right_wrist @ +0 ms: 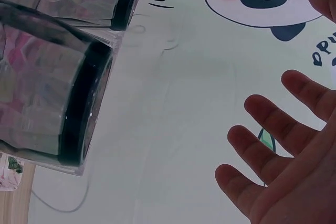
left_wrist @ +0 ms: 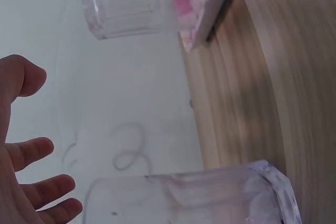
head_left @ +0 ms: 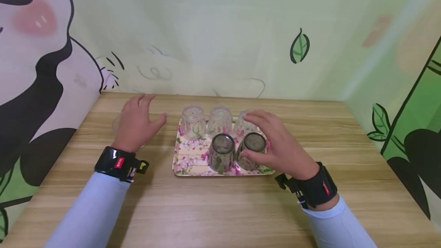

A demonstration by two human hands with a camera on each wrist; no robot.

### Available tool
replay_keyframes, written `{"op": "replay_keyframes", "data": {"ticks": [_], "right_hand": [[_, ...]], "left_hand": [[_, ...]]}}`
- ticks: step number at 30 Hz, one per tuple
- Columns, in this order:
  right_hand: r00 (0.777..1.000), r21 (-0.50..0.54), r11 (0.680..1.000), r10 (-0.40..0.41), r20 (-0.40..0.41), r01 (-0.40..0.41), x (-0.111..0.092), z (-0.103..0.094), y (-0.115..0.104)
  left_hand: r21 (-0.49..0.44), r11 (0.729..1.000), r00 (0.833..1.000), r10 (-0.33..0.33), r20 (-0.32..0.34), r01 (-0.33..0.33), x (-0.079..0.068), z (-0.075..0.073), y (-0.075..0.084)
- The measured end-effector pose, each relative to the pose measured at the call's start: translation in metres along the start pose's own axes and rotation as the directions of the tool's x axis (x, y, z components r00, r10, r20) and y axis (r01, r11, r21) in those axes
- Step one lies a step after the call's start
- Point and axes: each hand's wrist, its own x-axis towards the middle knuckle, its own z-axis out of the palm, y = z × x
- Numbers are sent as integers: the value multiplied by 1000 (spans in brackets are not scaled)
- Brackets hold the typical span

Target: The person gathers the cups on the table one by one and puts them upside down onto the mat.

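My right hand [head_left: 280, 148] hovers over the right side of a flowered tray [head_left: 193, 156], fingers spread, holding nothing. Its thumb overlaps the right dark grey glass [head_left: 254, 142] in the head view; the right wrist view shows a gap between the fingers and that glass [right_wrist: 42, 87]. Another dark grey glass [head_left: 222, 152] stands beside it, bottom up. Behind them are three clear glasses, left [head_left: 193, 121], middle [head_left: 220, 121] and right [head_left: 245, 127], the last partly covered by my fingers. Left of the tray, my left hand [head_left: 136, 121] is spread near a clear glass [left_wrist: 199, 198], mostly hidden in the head view.
The wooden table [head_left: 213, 209] meets a pale printed wall [head_left: 206, 41] at the back. A panda print [head_left: 31, 49] covers the left wall, with leaves and dark shapes on the right one. Both wrists wear black straps [head_left: 113, 162] with small cameras.
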Motion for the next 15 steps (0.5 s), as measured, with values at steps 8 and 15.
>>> {"op": "replay_keyframes", "data": {"ticks": [8, 15], "right_hand": [[1000, -11, 1000, 24, 20, -24, -2, 3, 0], [1000, -13, 1000, 18, 18, -18, -1, 2, 0]], "left_hand": [[61, 998, 1000, -28, 10, 28, 4, 3, -16], [100, 995, 998, -36, 60, 30, 9, 3, -23]]}}
